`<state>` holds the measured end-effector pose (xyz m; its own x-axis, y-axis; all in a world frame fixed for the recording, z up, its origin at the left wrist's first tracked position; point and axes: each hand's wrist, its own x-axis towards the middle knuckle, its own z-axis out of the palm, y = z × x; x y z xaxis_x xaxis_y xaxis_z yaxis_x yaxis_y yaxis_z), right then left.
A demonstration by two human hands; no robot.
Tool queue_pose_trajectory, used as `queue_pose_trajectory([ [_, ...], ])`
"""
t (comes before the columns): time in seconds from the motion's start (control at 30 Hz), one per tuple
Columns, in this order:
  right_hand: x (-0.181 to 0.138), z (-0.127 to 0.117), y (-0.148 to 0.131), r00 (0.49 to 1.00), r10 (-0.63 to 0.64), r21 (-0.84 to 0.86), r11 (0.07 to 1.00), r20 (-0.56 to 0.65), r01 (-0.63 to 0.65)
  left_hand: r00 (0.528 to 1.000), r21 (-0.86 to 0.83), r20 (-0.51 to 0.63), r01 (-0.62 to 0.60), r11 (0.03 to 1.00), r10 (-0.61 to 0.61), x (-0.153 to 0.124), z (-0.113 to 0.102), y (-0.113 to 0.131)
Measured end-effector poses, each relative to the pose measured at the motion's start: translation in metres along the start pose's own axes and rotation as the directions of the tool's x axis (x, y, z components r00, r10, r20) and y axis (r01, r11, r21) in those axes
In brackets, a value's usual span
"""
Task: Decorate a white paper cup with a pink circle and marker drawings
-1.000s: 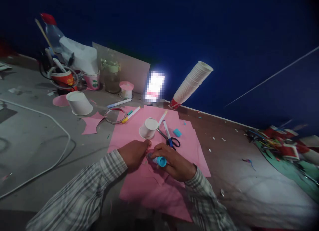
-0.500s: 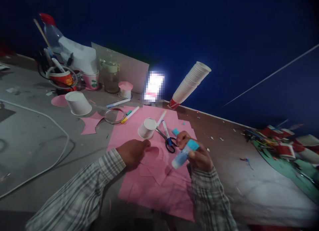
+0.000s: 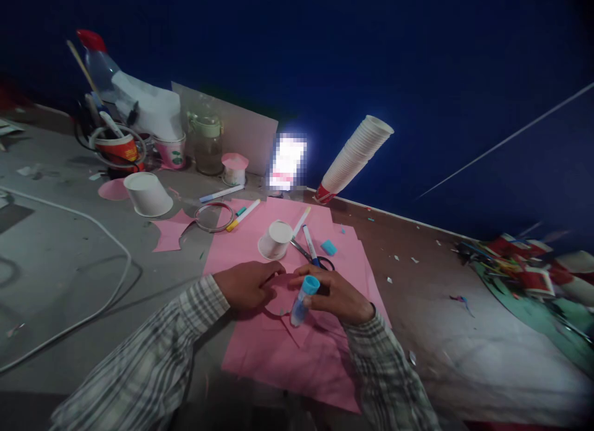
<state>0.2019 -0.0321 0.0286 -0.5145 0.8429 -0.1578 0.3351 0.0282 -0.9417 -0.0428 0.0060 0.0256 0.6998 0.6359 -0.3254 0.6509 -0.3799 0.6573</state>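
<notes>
My right hand (image 3: 335, 295) is closed round a glue stick (image 3: 302, 301) with a light blue end, held upright with its lower tip on a small pink paper cutout (image 3: 279, 295). My left hand (image 3: 245, 284) presses that cutout down with closed fingers, on top of a large pink paper sheet (image 3: 288, 350). Just beyond my hands stand an upturned white paper cup (image 3: 276, 239), scissors (image 3: 312, 256) and a blue-capped marker (image 3: 310, 243).
A leaning stack of paper cups (image 3: 355, 155) stands at the back. Left are another upturned cup (image 3: 146, 193), a wire ring (image 3: 214, 215), markers, jars and a red pot of tools (image 3: 116, 147). A white cable (image 3: 93, 233) crosses the left. Paper scraps (image 3: 524, 276) pile at right.
My right hand lifted the glue stick up to the right, then brought it back down onto the pink cutout. My left hand stayed on the cutout.
</notes>
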Motion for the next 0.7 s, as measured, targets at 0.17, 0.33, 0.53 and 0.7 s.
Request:
queue_pose_trajectory([
  [0.17, -0.004, 0.004, -0.001, 0.988, 0.127, 0.313, 0.945, -0.089, -0.094, 0.995, -0.186, -0.068, -0.081, 0.979, 0.070, -0.001, -0.005, -0.007],
  [0.33, -0.001, 0.013, 0.005, 0.945, 0.225, 0.505, 0.859, -0.236, -0.079, 0.974, -0.359, -0.212, -0.153, 0.921, 0.079, -0.004, -0.009, -0.009],
  [0.53, 0.005, 0.025, -0.002, 0.897, 0.313, 0.623, 0.780, -0.313, -0.055, 0.969, -0.529, -0.237, -0.074, 0.845, -0.063, -0.001, -0.003, 0.000],
  [0.7, 0.008, 0.030, -0.008, 0.892, 0.330, 0.643, 0.764, -0.309, -0.060, 0.944, -0.375, -0.316, -0.035, 0.926, -0.092, 0.008, 0.005, 0.004],
])
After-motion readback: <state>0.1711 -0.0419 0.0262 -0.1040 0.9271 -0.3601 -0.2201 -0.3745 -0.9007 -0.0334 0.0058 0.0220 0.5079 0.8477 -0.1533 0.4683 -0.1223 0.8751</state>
